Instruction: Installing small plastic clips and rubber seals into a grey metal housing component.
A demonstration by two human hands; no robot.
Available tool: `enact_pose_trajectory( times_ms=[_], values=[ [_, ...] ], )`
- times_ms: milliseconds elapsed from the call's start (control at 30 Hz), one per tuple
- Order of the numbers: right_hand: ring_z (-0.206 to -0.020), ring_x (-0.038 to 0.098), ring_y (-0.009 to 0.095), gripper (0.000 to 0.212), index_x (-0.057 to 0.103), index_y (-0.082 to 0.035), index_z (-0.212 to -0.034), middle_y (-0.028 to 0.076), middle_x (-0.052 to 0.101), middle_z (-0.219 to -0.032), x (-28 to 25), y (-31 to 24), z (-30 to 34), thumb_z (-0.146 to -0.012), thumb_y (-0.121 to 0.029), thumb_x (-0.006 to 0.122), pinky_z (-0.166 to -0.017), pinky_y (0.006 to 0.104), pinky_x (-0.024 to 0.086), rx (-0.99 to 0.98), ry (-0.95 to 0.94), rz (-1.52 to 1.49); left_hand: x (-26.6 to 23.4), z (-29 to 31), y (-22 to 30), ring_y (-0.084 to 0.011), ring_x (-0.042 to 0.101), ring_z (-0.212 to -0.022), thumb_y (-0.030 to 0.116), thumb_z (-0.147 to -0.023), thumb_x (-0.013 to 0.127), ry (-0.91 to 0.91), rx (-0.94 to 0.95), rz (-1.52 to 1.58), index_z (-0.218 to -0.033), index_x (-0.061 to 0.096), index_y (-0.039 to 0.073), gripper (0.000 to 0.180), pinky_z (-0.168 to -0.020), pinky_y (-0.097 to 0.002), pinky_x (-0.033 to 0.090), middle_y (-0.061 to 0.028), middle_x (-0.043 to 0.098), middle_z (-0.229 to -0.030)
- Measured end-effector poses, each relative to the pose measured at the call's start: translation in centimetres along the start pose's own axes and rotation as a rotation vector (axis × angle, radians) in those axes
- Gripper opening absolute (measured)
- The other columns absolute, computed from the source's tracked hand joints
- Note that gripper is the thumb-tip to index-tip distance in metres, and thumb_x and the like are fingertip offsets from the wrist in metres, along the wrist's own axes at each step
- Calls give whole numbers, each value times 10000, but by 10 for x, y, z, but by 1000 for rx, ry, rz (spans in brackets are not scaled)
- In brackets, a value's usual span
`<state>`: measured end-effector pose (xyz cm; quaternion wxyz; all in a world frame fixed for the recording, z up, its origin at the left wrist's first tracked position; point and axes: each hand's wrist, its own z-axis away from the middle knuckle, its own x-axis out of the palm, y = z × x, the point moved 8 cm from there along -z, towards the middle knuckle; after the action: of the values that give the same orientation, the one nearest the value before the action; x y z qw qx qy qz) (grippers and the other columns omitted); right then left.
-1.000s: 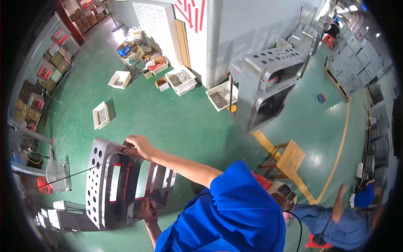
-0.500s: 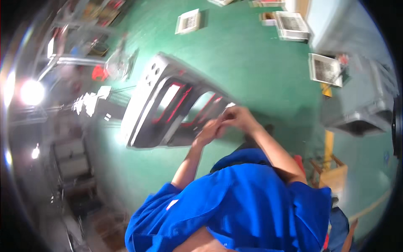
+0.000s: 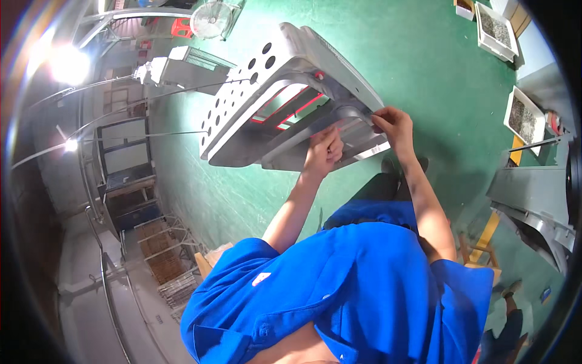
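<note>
Head view: we have a smooth grey metal casing (image 3: 297, 124) tilted ahead of us, its pale side pierced by rows of round holes, its windows rounded and partly lined in red. Green floor (image 3: 445, 67) lies glossy and bare beyond its far edge, giving open room toward the white trays (image 3: 524, 118) well off to the right; a round fan (image 3: 211, 20) stands farther back. Our left hand (image 3: 325, 150) is at the near side, fingers curled inward; our right hand (image 3: 395, 126) is at the right corner, thumb and fingertips drawn together. We cannot tell whether either grips the rim or something small.
</note>
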<state>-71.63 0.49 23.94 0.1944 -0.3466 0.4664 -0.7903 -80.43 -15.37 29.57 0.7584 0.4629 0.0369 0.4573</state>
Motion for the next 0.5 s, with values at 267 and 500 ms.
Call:
enact_pose_trajectory(
  times_ms=[267,500],
  values=[
    [-632,604,72,103,682,25,-831,47,666,-702,-2,45,26,-793,-71,692,-608,208,484,-61,265,-50,6,9,-2,-54,247,-430,291,-1003,381,-186,-58,309,-613,386,116,428,-396,-213,213,47,287,-531],
    [-658,608,66,77,677,12,-841,31,673,-733,1,40,37,-785,-38,693,-627,210,482,-251,467,18,1,7,-6,-64,250,-436,335,-1006,361,-271,-127,277,-595,375,114,467,-413,-218,215,36,281,-521]
  ],
)
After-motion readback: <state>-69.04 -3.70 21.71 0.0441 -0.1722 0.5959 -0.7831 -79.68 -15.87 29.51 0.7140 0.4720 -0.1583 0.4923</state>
